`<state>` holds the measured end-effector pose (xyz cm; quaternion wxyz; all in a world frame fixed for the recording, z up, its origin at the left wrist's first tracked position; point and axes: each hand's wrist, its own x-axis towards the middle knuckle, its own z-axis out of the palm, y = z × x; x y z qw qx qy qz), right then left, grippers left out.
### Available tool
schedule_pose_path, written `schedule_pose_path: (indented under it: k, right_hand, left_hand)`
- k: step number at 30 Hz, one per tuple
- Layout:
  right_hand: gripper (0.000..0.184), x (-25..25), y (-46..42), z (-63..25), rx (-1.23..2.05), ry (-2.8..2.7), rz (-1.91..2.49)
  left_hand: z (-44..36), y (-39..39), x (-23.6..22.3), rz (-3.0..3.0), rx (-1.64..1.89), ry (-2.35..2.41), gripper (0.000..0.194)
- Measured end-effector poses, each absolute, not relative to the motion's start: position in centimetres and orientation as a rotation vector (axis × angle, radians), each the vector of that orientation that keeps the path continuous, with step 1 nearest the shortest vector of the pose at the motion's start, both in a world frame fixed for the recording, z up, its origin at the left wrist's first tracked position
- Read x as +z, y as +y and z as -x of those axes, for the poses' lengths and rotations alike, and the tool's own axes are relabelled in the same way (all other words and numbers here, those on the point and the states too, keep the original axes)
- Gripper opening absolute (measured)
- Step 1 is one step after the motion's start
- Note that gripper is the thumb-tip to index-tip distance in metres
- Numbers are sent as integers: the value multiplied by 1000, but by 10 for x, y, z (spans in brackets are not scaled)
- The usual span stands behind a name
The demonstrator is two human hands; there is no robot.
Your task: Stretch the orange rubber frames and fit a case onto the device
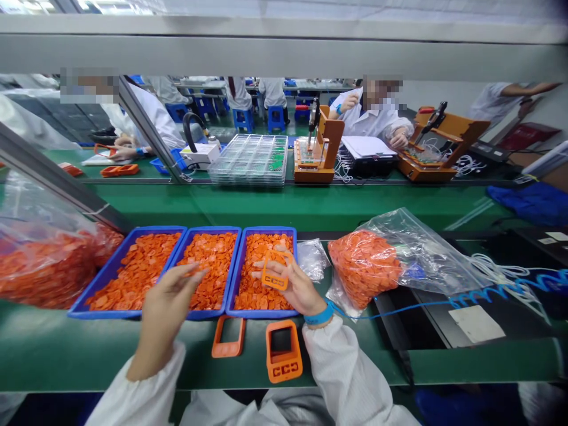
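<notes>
My right hand (304, 290), with a blue wrist strap (319, 316), grips an orange plastic frame (275, 271) with a large window and small cutouts, above the right blue tray (266, 315). My left hand (166, 302) hovers in front of the middle blue tray (206, 315), its fingers drawn together; anything small between the tips cannot be made out. Small orange plastic pieces (210, 251) fill the trays. On the bench before me lie an orange open frame (228, 350) and an orange housing (284, 370) with a dark window.
The left blue tray (126, 315) completes the row. Bags of orange parts stand at left (48, 266) and right (366, 263). A blue coiled cord (483, 293) runs to my wrist strap. Across the green bench (266, 204), a co-worker (373, 118) sits by orange test fixtures (326, 154).
</notes>
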<state>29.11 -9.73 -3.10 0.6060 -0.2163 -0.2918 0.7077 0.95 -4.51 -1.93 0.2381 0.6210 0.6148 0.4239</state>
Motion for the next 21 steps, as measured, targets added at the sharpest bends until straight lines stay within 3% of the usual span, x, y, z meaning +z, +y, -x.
schedule_pose_path:
  k: [6,11,21]
  right_hand:
    - [68,-34,-97,-292,1605,-780,452]
    - [69,-39,-95,-293,1611,-840,439]
    - [70,-41,-97,-292,1563,-877,498]
  left_hand:
    - [-95,-68,-22,-1272,1034,1188,44]
    - [-107,-66,-22,-1188,1145,1060,38]
    - [-124,-80,-24,-899,1050,944,41]
